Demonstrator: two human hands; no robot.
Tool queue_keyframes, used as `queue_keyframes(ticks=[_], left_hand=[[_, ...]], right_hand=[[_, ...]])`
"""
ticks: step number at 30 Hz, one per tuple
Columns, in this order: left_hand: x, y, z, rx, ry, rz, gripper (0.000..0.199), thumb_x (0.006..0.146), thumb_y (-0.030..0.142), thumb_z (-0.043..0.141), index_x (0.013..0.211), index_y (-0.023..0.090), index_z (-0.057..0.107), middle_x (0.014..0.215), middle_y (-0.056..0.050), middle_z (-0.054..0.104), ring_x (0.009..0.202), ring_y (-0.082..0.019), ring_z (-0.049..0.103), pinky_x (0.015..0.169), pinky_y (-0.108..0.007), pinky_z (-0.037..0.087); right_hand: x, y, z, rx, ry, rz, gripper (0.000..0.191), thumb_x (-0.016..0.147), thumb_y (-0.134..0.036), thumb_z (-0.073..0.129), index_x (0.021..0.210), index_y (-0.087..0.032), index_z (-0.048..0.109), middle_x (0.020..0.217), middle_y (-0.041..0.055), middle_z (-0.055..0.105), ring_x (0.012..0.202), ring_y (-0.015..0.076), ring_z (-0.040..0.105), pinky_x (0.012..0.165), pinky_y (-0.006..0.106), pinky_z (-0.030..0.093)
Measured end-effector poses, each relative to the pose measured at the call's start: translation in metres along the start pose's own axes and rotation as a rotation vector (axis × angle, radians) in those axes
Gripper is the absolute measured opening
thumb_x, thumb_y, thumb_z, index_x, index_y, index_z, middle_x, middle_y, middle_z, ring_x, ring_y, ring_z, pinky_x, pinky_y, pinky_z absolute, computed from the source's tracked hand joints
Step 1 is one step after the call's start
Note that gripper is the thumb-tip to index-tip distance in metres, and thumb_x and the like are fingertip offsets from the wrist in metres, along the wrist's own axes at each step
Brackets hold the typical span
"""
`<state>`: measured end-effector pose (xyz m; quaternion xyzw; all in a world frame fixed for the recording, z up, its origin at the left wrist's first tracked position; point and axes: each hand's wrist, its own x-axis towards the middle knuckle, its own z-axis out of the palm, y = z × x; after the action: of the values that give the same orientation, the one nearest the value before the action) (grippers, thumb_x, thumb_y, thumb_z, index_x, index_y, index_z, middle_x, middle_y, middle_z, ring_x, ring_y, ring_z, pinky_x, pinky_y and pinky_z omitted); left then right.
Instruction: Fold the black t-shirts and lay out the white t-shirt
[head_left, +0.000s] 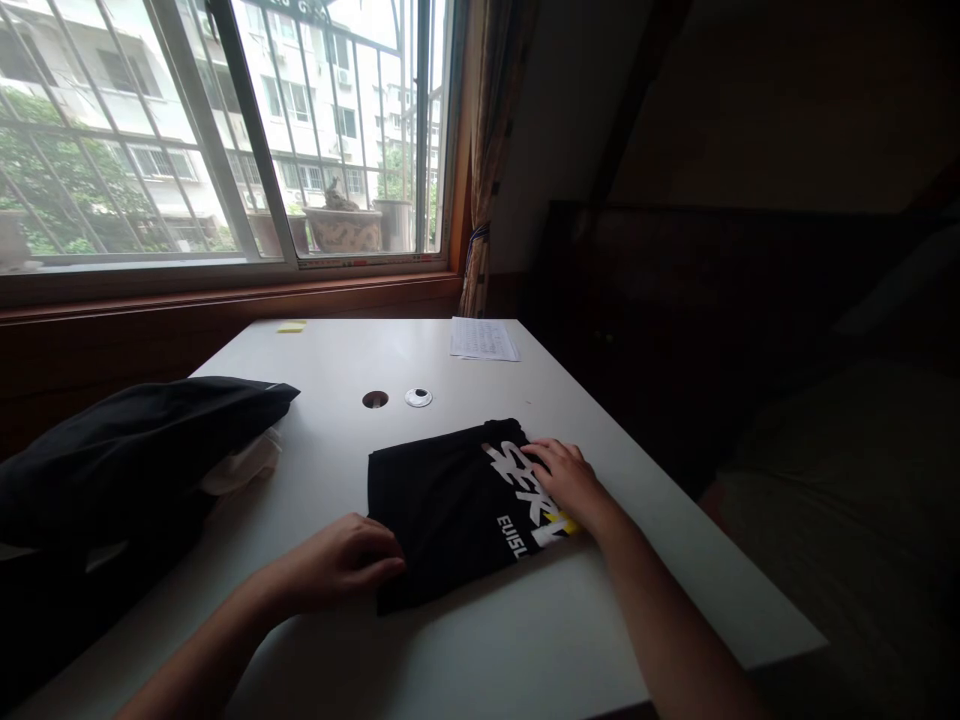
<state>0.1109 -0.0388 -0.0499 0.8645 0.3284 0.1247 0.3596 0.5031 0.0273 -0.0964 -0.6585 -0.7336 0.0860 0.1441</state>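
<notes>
A black T-shirt (435,510) lies folded into a rough rectangle on the white table (330,660), with white lettering and a yellow patch toward its right side. At its left edge rests my left hand (349,560), fingers loosely bent and the thumb apart from them, touching the cloth. My right hand (566,480) lies over the right end of the shirt, fingers spread on the printed letters. Both hands press on the fabric without a visible grip. The undersides of the fingers are hidden.
A heap of dark clothing (112,460) covers the table's left side, with a pale cloth (244,465) beneath it. Behind the shirt are a round cable hole (376,399) and its loose cover (418,397). Papers (484,340) and yellow notes (292,326) lie at the far edge.
</notes>
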Motion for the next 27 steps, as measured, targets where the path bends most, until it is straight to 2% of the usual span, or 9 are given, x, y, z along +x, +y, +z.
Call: queue_keyframes(ticks=[3,7,10,12,16,20,24,27], left_hand=[[0.001,-0.009,0.001,0.066,0.159,-0.009,0.032,0.102,0.043,0.050,0.094,0.023,0.074,0.080,-0.003,0.070,0.072,-0.016,0.064,0.067,-0.026,0.047],[0.002,-0.024,-0.001,0.128,0.399,-0.040,0.033,0.103,0.042,0.048,0.094,0.022,0.072,0.086,-0.004,0.068,0.073,-0.017,0.063,0.067,-0.028,0.049],[0.003,-0.033,-0.005,0.212,0.582,-0.049,0.027,0.101,0.041,0.051,0.101,0.025,0.072,0.100,-0.006,0.069,0.089,-0.022,0.066,0.078,-0.033,0.054],[0.004,-0.039,-0.006,0.277,0.654,-0.056,0.024,0.099,0.040,0.054,0.108,0.027,0.071,0.112,-0.006,0.069,0.104,-0.025,0.064,0.090,-0.039,0.053],[0.004,-0.057,-0.003,0.346,0.657,-0.098,0.032,0.098,0.043,0.055,0.126,0.029,0.064,0.130,-0.007,0.065,0.120,-0.030,0.058,0.102,-0.048,0.049],[0.003,-0.070,0.001,0.289,0.570,-0.145,0.042,0.096,0.046,0.055,0.133,0.026,0.059,0.121,-0.009,0.067,0.104,-0.028,0.065,0.092,-0.047,0.055],[0.002,-0.071,0.001,0.238,0.520,-0.152,0.044,0.095,0.043,0.056,0.135,0.026,0.056,0.114,-0.008,0.068,0.100,-0.026,0.066,0.088,-0.044,0.055],[0.001,-0.068,0.000,0.239,0.513,-0.170,0.042,0.093,0.042,0.057,0.132,0.026,0.059,0.110,-0.007,0.069,0.100,-0.027,0.066,0.087,-0.043,0.055]], right_hand=[[0.003,0.000,0.010,-0.011,0.024,-0.027,0.042,0.099,-0.033,0.041,0.137,-0.030,0.060,0.142,0.0052,0.057,0.126,0.0282,0.049,0.104,0.044,0.041],[0.005,-0.011,0.018,-0.033,0.039,-0.063,0.046,0.102,-0.044,0.040,0.144,-0.032,0.055,0.150,0.0045,0.052,0.132,0.0295,0.043,0.110,0.048,0.036],[0.004,-0.023,0.018,-0.038,-0.003,-0.104,0.049,0.103,-0.048,0.038,0.148,-0.036,0.050,0.155,0.0034,0.046,0.139,0.0301,0.037,0.113,0.051,0.032],[0.002,-0.031,0.016,-0.034,-0.048,-0.134,0.050,0.102,-0.051,0.038,0.150,-0.038,0.047,0.158,0.0030,0.043,0.143,0.0304,0.032,0.115,0.052,0.030],[-0.003,-0.045,0.010,0.011,-0.111,-0.233,0.052,0.101,-0.051,0.043,0.152,-0.043,0.042,0.159,0.0000,0.040,0.145,0.0286,0.030,0.117,0.051,0.028],[-0.006,-0.053,0.004,0.091,-0.119,-0.298,0.050,0.099,-0.049,0.050,0.148,-0.043,0.047,0.155,-0.0006,0.045,0.140,0.0273,0.037,0.116,0.048,0.031],[-0.007,-0.048,-0.001,0.178,-0.032,-0.195,0.053,0.093,-0.046,0.058,0.143,-0.032,0.052,0.136,0.0063,0.058,0.125,0.0264,0.051,0.106,0.043,0.042],[-0.008,-0.034,-0.008,0.253,-0.100,-0.041,0.046,0.088,-0.046,0.064,0.129,-0.026,0.061,0.116,0.0073,0.065,0.103,0.0247,0.062,0.085,0.036,0.051]])
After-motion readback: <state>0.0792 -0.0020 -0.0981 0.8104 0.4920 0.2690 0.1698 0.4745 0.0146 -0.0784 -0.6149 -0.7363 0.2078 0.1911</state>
